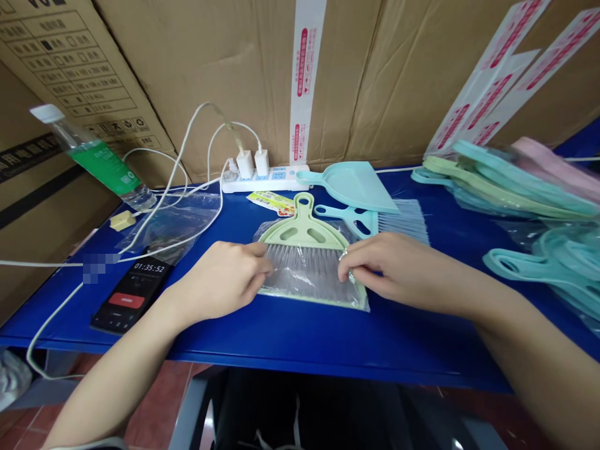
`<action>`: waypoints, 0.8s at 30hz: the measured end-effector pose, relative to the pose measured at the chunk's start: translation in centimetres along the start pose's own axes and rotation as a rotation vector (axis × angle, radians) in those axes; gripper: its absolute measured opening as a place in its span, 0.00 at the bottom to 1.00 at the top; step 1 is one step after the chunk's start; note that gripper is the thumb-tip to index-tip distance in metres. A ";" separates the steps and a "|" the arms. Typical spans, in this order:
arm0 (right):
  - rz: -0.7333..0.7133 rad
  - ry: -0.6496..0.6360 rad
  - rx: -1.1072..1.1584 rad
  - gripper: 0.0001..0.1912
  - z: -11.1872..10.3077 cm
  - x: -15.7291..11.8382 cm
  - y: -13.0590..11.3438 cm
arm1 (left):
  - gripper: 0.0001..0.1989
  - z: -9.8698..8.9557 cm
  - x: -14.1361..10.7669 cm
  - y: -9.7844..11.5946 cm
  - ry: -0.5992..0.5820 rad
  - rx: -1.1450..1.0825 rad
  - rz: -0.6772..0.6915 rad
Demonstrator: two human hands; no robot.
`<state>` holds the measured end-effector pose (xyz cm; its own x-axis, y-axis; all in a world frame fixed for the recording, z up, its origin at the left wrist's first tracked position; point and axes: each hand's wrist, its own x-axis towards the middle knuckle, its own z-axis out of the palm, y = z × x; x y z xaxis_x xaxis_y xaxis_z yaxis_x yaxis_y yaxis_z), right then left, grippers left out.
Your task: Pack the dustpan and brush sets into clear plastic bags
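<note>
A light green dustpan (300,235) with a grey-bristled hand brush (309,257) nested on it lies flat on the blue table, handles pointing away from me. Clear plastic bag (304,282) film covers the lower part of the pair. My left hand (229,278) is closed at the bag's left edge, its fingertips pinching the film. On the other side, my right hand (375,265) is closed with crumpled film between thumb and fingers. Just behind lie an unwrapped turquoise dustpan (354,184) and a turquoise hand brush (363,219).
Wrapped dustpan sets (520,181) are piled at the right. A power strip (276,179) with white cables stands against the cardboard. At the left are a leaning water bottle (100,164), a phone (131,294) and an empty plastic bag (187,215). A yellow-green label card (272,202) lies behind the green set.
</note>
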<state>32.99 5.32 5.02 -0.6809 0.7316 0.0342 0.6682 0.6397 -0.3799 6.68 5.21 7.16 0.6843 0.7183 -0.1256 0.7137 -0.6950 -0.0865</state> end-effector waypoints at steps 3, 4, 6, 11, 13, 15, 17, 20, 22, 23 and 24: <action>0.062 -0.024 -0.024 0.15 0.1 0.1 0.1 | 0.16 0.1 -0.1 -0.3 0.000 -0.017 -0.028; 0.082 -0.027 -0.036 0.15 0.1 0.1 0.1 | 0.16 0.1 -0.1 -0.4 0.000 -0.012 -0.045; 0.117 -0.040 -0.055 0.15 0.1 0.2 -0.1 | 0.16 0.0 -0.1 -0.5 -0.005 0.005 -0.081; 0.167 -0.097 -0.109 0.12 0.0 0.3 -0.4 | 0.16 -0.2 0.0 -0.4 -0.038 0.040 -0.144; 0.152 -0.087 -0.120 0.12 0.0 0.3 -0.3 | 0.16 -0.3 0.0 -0.4 -0.052 0.045 -0.164; 0.136 -0.076 -0.130 0.12 0.0 0.3 -0.2 | 0.16 -0.3 0.0 -0.4 -0.058 0.036 -0.178; 0.140 -0.084 -0.143 0.12 0.0 0.3 -0.2 | 0.16 -0.4 0.0 -0.3 -0.060 0.015 -0.182; 0.174 -0.104 -0.156 0.13 -0.1 0.3 -0.4 | 0.15 -0.4 0.0 -0.3 -0.075 -0.022 -0.192; 0.191 -0.103 -0.161 0.14 -0.1 0.4 -0.5 | 0.14 -0.4 0.0 -0.2 -0.095 -0.038 -0.199; 0.198 -0.101 -0.164 0.14 -0.1 0.4 -0.6 | 0.13 -0.3 0.1 -0.1 -0.105 -0.040 -0.202; 0.202 -0.103 -0.165 0.14 -0.1 0.3 -0.6 | 0.13 -0.3 0.1 0.0 -0.115 -0.038 -0.200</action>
<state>32.42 5.22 5.36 -0.5500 0.8259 -0.1240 0.8276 0.5191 -0.2135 6.77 5.33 7.42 0.5087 0.8320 -0.2215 0.8400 -0.5360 -0.0843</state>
